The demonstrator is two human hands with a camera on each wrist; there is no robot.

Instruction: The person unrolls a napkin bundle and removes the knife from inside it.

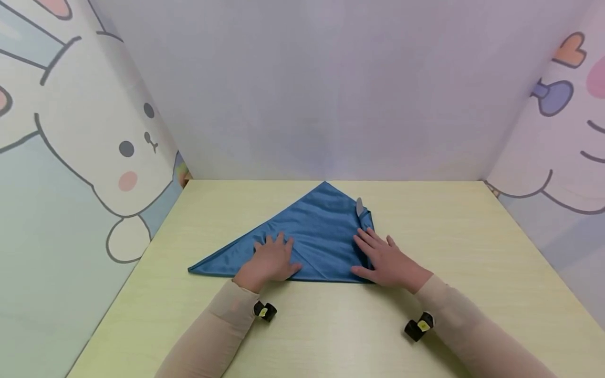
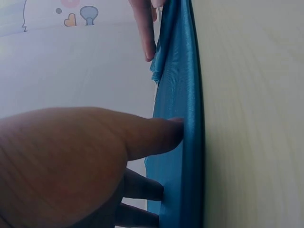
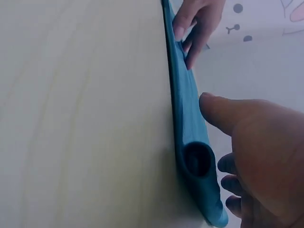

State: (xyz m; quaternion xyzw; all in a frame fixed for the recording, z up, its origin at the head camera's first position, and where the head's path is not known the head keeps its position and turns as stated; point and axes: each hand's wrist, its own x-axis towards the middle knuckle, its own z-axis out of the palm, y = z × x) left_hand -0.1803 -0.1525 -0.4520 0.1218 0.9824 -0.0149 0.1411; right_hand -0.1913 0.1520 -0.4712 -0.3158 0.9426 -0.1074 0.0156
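A blue cloth (image 1: 312, 226), folded into a rough triangle, lies on the table with its long edge toward me. My left hand (image 1: 271, 260) rests on its near left part with fingers spread; in the left wrist view the thumb touches the cloth close to the folded edge. My right hand (image 1: 389, 262) lies at the cloth's right side, its fingers straight along the rolled edge. That edge ends in a hollow tube opening (image 3: 198, 159) in the right wrist view. A light grey, rounded flat tip (image 1: 360, 207) sticks out of the roll's far end; the rest is hidden inside.
The pale wooden table (image 1: 449, 220) extends around the cloth. A plain light wall (image 1: 302, 94) stands at its back edge, with cartoon-printed panels (image 1: 85, 157) at the sides. Each wrist carries a small black camera (image 1: 418, 328).
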